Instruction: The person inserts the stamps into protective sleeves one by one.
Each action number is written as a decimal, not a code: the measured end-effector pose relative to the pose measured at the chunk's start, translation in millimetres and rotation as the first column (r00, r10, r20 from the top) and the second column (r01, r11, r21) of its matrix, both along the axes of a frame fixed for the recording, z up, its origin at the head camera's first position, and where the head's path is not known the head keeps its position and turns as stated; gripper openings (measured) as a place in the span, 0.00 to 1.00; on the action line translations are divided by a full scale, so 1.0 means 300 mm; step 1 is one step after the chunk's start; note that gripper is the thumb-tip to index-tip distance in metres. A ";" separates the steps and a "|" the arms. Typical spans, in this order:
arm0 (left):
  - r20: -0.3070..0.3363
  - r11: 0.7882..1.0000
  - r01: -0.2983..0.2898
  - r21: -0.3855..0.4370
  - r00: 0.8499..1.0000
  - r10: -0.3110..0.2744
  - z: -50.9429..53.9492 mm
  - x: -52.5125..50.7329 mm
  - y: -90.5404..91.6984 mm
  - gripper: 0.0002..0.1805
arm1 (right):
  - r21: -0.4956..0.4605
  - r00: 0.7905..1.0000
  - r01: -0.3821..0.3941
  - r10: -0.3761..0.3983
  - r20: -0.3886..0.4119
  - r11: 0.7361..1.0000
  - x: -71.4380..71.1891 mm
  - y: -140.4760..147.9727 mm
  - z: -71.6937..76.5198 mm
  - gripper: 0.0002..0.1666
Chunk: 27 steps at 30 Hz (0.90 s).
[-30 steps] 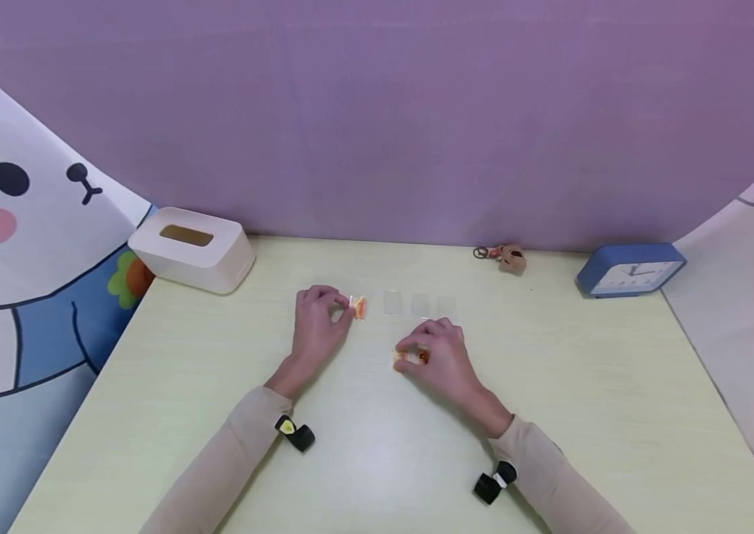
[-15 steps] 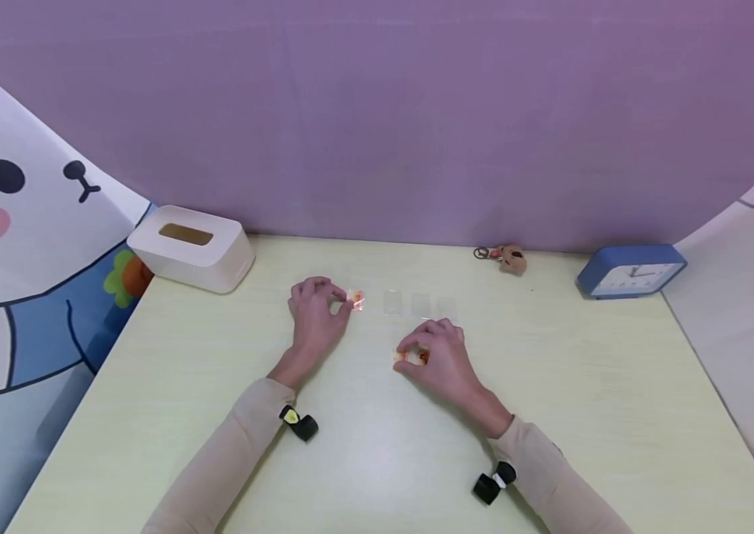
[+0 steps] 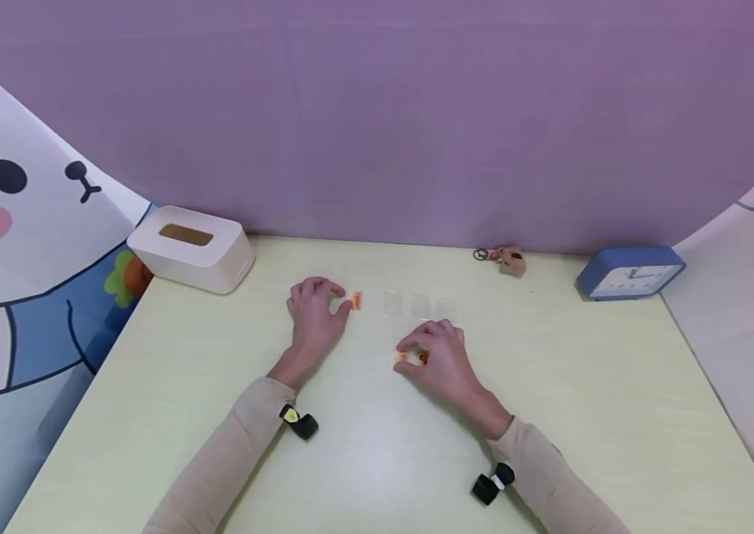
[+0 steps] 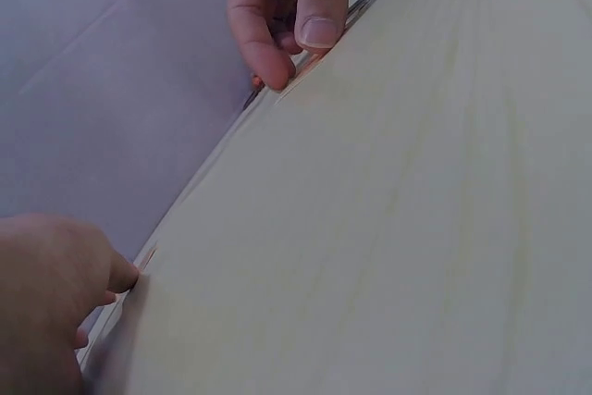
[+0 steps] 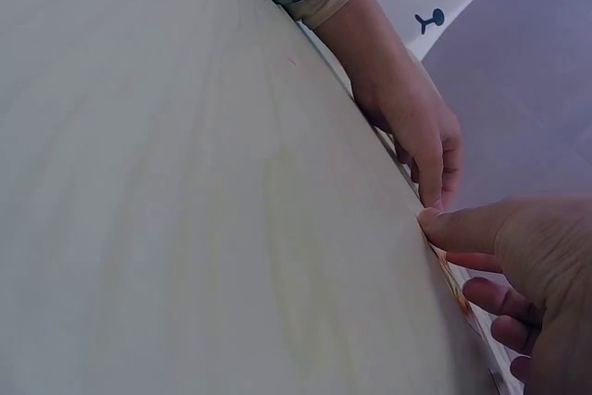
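Observation:
In the head view, my left hand is beside a small clear packet with orange print. Its thumb touches the packet's near edge, and the index finger stands a little away. To the right and nearer, my right hand has its bent thumb and index finger at opposite edges of a second orange-printed packet, low on the table. That hand partly covers this packet. Several small clear squares, one of them a clear square, lie in a row beyond the right hand. Both wrist views show the packets only edge-on.
A white tissue box stands at the back left of the pale table. At the back lies a brown keychain figure, and a blue clock is at the back right. A purple cloth hangs behind.
My left hand has moved slightly back and left with its packet, then the index finger has come off it. The packet now lies flatter. My right hand has stayed in place.

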<state>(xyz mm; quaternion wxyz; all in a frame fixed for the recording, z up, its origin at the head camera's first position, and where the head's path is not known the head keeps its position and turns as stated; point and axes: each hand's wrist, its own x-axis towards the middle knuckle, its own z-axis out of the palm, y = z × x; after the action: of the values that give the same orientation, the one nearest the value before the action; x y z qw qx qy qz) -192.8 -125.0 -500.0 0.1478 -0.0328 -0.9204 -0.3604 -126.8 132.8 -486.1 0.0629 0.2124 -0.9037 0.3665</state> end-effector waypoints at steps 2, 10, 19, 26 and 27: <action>0.000 1.000 0.001 -0.001 1.000 -0.001 -0.001 0.001 0.000 0.12 | -0.007 1.000 0.002 -0.002 0.011 1.000 0.000 -0.001 0.000 0.15; 0.001 1.000 0.003 0.011 1.000 -0.003 0.001 0.003 0.000 0.12 | -0.062 0.998 0.002 0.002 0.055 0.998 0.000 -0.003 -0.006 0.15; -0.023 0.999 0.005 0.044 1.000 -0.004 0.005 0.006 0.002 0.10 | -0.110 0.998 -0.061 0.058 -0.033 0.992 0.001 -0.001 -0.007 0.11; -0.026 0.998 0.006 0.067 1.000 -0.004 0.002 -0.001 0.001 0.09 | -0.133 0.992 -0.094 0.081 -0.102 0.987 -0.004 0.002 -0.008 0.10; -0.026 0.997 0.007 0.072 1.000 -0.005 0.002 -0.001 0.001 0.09 | -0.147 0.993 -0.079 0.066 -0.093 0.986 -0.004 0.002 -0.007 0.09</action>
<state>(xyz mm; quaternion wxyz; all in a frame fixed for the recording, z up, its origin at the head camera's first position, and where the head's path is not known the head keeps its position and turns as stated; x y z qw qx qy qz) -193.0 -124.7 -499.5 0.1597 -0.0346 -0.9047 -0.3934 -128.1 133.4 -488.1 0.1052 0.2558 -0.8615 0.4258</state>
